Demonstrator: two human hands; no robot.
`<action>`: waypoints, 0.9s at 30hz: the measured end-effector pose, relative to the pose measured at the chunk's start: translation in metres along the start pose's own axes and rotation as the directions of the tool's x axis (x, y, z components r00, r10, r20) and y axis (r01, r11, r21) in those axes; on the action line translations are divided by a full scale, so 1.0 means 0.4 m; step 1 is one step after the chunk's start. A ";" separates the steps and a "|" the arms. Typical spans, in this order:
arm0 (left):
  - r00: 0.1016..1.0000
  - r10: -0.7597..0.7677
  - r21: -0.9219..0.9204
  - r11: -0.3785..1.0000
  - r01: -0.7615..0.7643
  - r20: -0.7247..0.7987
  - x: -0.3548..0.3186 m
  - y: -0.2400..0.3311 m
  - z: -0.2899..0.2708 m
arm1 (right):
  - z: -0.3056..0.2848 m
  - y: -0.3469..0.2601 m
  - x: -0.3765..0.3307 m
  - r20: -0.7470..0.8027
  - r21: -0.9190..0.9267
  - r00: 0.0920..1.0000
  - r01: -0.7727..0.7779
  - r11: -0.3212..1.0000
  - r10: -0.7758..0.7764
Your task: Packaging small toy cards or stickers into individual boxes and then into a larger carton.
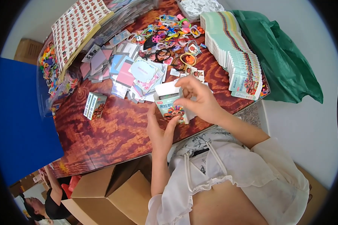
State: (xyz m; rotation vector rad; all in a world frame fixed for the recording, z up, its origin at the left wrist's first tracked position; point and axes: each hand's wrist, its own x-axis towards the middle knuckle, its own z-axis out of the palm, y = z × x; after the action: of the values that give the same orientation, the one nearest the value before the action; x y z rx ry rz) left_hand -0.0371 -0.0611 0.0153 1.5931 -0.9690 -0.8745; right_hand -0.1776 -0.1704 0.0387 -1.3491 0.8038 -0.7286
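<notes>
Left hand (159, 129) cradles the small carton (172, 109) just above the near table (112, 131) edge, right hand (199, 99) pinching its open flap — looks light, crushable card, best gripped by its sides

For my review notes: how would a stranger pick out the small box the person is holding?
Start at the reddish wooden table and go to its near edge, where both hands meet. The small box sits between the left hand and the right hand. Unlike the two closed boxes lying to its left, it is held up with its white flap open.
</notes>
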 end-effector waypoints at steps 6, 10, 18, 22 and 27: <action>0.993 0.007 -0.345 0.938 0.036 0.121 0.005 0.028 0.008 | -0.051 0.034 -0.008 0.074 0.204 0.996 0.036 0.978 -0.053; 0.967 0.010 -0.429 0.897 0.103 0.254 0.005 0.017 -0.001 | -0.068 0.028 -0.023 0.092 0.068 0.994 0.052 0.996 -0.058; 0.987 -0.012 -0.239 0.970 0.051 0.163 0.004 0.004 -0.003 | -0.068 0.014 -0.005 0.166 -0.093 0.985 0.052 0.994 -0.036; 0.994 0.021 -0.127 0.992 -0.007 0.110 0.001 0.022 0.005 | -0.064 0.038 -0.001 0.197 -0.017 0.950 0.251 0.968 -0.243; 0.981 -0.001 -0.060 0.998 0.013 0.192 0.002 0.022 -0.005 | -0.060 0.017 0.004 0.087 -0.014 0.992 -0.088 0.996 0.089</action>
State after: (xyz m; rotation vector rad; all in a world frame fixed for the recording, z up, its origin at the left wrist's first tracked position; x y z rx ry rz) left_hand -0.0363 -0.0623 0.0243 1.4805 -1.0609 -1.0682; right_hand -0.1967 -0.1841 0.0307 -1.3362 0.7934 -0.5928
